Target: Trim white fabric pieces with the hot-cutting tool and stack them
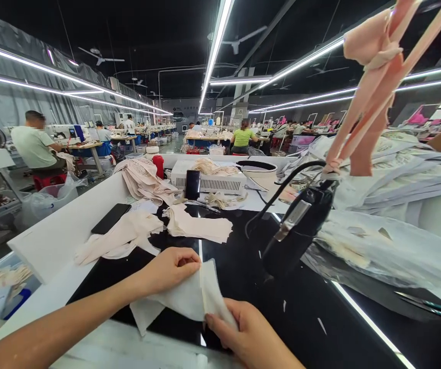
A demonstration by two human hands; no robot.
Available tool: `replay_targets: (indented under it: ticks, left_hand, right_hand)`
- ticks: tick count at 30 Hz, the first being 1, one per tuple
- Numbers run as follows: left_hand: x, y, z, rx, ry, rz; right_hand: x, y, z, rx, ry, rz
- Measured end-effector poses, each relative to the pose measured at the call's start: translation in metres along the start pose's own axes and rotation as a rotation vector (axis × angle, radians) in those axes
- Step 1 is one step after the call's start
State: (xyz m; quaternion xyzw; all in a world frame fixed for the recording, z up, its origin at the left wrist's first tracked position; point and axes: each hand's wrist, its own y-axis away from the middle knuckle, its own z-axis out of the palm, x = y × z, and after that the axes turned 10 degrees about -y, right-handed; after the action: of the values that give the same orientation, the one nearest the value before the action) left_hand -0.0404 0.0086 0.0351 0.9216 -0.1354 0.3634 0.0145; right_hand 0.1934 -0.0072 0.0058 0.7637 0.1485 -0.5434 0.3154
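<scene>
Plainly, the left hand [168, 270] and right hand [248, 328] both pinch one pale cloth [185, 297]; a black tabletop [249, 274] lies beneath.

Shows off-white thin cloth piece [184, 299], btm ctr; glossy black flat worktop [281, 333] w/ white glare, lower rt; peach-pink knotted fabric strip [374, 95], upper rt; cream-pink stacked cloth pieces [201, 226], mid-frame.

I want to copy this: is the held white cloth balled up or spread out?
Spread out: the white cloth shows a broad face between left hand and right hand.
</scene>
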Motion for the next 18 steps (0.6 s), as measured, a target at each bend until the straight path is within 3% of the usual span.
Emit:
replay_targets:
  ticks: [3, 8, 11, 15, 18]
  left_hand:
    - [0.002, 0.001, 0.011, 0.065, -0.137, 0.074]
    - [0.007, 0.016, 0.039, 0.063, -0.612, 0.468]
    - [0.007, 0.024, 0.052, 0.06, -0.729, 0.572]
    - [0.002, 0.03, 0.058, 0.098, -0.729, 0.624]
    - [0.0, 0.031, 0.059, 0.124, -0.708, 0.632]
  right_hand:
    - [0.006, 0.006, -0.016, 0.114, 0.165, -0.019]
    - [0.01, 0.025, -0.035, 0.159, 0.226, -0.025]
    - [0.017, 0.037, -0.057, 0.228, 0.225, -0.027]
    - [0.038, 0.046, -0.103, 0.486, 0.295, -0.028]
    - [0.047, 0.044, -0.131, 0.73, 0.298, -0.209]
